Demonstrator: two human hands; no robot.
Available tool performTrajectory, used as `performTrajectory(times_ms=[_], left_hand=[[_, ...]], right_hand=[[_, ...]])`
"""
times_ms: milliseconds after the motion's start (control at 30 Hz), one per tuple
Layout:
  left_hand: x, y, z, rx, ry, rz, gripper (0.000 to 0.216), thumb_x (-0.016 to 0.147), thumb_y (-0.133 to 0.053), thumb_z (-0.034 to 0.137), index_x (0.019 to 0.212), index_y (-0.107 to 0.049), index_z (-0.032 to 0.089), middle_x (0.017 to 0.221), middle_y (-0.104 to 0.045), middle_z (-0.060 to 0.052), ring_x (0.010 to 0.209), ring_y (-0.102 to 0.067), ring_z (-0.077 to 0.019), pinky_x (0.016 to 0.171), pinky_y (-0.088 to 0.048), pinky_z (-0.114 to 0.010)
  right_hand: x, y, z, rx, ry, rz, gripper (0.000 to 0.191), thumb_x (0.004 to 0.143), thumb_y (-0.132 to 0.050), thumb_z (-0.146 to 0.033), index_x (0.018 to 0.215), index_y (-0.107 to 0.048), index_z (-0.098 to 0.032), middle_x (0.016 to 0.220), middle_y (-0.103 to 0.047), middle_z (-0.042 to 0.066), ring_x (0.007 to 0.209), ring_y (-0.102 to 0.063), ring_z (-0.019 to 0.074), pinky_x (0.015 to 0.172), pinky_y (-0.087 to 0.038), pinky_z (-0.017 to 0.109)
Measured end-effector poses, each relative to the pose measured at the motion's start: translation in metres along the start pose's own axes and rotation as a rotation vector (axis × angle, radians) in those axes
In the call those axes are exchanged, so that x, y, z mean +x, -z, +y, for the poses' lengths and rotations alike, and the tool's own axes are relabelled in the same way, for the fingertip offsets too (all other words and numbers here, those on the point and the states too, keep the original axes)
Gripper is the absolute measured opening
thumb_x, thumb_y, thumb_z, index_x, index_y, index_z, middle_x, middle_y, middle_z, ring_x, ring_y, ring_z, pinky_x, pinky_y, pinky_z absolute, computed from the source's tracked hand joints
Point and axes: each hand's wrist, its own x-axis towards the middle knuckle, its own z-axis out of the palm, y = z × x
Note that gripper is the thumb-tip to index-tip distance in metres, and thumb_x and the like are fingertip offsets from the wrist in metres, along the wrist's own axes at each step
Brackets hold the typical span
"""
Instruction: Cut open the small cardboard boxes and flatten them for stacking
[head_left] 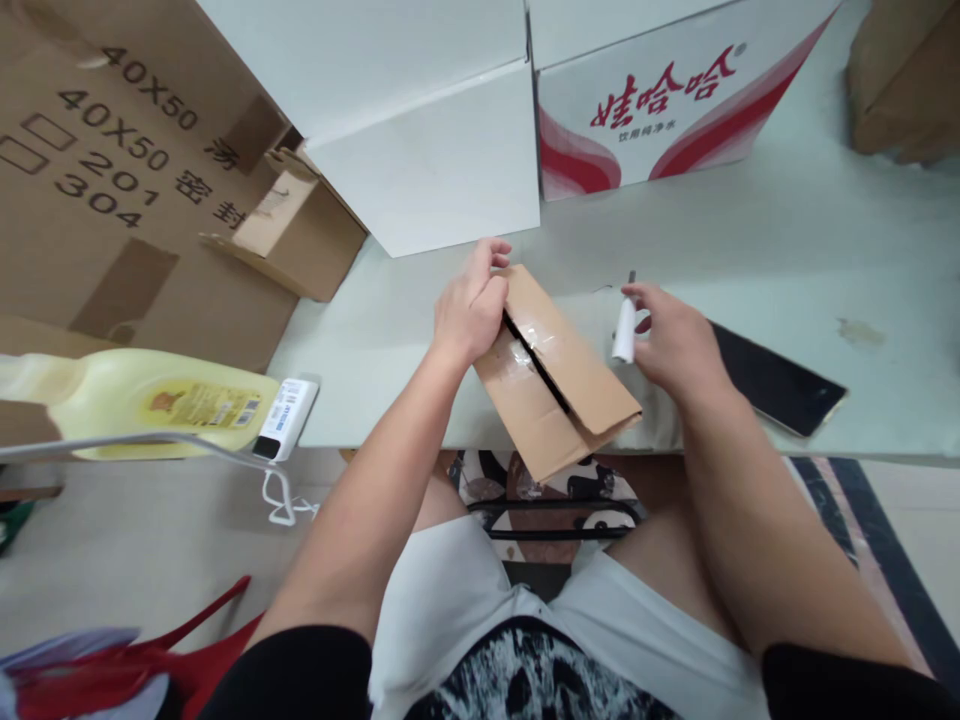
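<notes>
Apparently mid-opening, the cardboard box [574,355] overhangs the edge of the surface [390,340], the left hand [472,308] clasping its far end, the right hand [671,335] pinching a white cutter [624,330]; parting the flaps [525,412] likely needs it freed.

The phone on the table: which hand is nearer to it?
Right. The right hand is just left of the phone; the left hand is farther left, holding a box.
</notes>
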Motion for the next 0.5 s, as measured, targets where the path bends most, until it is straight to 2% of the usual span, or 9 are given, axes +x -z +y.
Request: performTrajectory(times_ms=[233, 300, 400, 467, 500], left_hand=[[0.004, -0.004, -0.009, -0.046, 0.039, 0.077, 0.049, 0.088, -0.039, 0.021, 0.133, -0.056, 0.033, 0.133, -0.068, 0.000, 0.115, -0.068, -0.0223, 0.095, -0.054, -0.037], [0.003, -0.003, -0.012, -0.051, 0.055, 0.086, 0.050, 0.086, -0.043, 0.021, 0.132, -0.056, 0.034, 0.130, -0.070, 0.000, 0.111, -0.069, -0.0223, 0.094, -0.055, -0.037], [-0.003, 0.001, -0.018, -0.060, 0.081, 0.103, 0.050, 0.081, -0.047, 0.018, 0.127, -0.058, 0.033, 0.128, -0.070, 0.000, 0.108, -0.068, -0.0216, 0.095, -0.056, -0.036], [-0.011, 0.006, -0.027, -0.100, 0.103, 0.151, 0.048, 0.077, -0.048, 0.014, 0.120, -0.061, 0.031, 0.125, -0.071, -0.001, 0.107, -0.068, -0.0211, 0.096, -0.057, -0.035], [-0.016, 0.009, -0.033, -0.135, 0.113, 0.190, 0.047, 0.075, -0.049, 0.013, 0.117, -0.061, 0.030, 0.121, -0.071, -0.002, 0.108, -0.068, -0.0214, 0.096, -0.057, -0.035]], right_hand=[[0.003, -0.006, -0.003, 0.017, -0.005, -0.064, 0.063, 0.086, -0.058, -0.020, 0.148, -0.060, -0.020, 0.128, -0.074, 0.013, 0.102, -0.072, 0.0272, 0.092, -0.054, 0.041], [0.003, -0.003, -0.004, 0.063, -0.019, -0.067, 0.063, 0.086, -0.059, -0.020, 0.149, -0.059, -0.022, 0.129, -0.074, 0.013, 0.098, -0.073, 0.0251, 0.092, -0.054, 0.040], [0.002, 0.002, -0.006, 0.129, -0.039, -0.080, 0.048, 0.087, -0.058, -0.019, 0.134, -0.068, -0.020, 0.124, -0.076, 0.012, 0.088, -0.073, 0.0207, 0.091, -0.055, 0.037], [0.000, 0.006, -0.007, 0.146, -0.057, -0.174, 0.037, 0.088, -0.056, -0.017, 0.121, -0.073, -0.018, 0.106, -0.080, 0.010, 0.087, -0.073, 0.0199, 0.086, -0.054, 0.034], [0.000, 0.008, -0.008, 0.149, -0.071, -0.262, 0.033, 0.088, -0.055, -0.015, 0.115, -0.075, -0.017, 0.096, -0.081, 0.009, 0.086, -0.074, 0.0195, 0.082, -0.054, 0.032]])
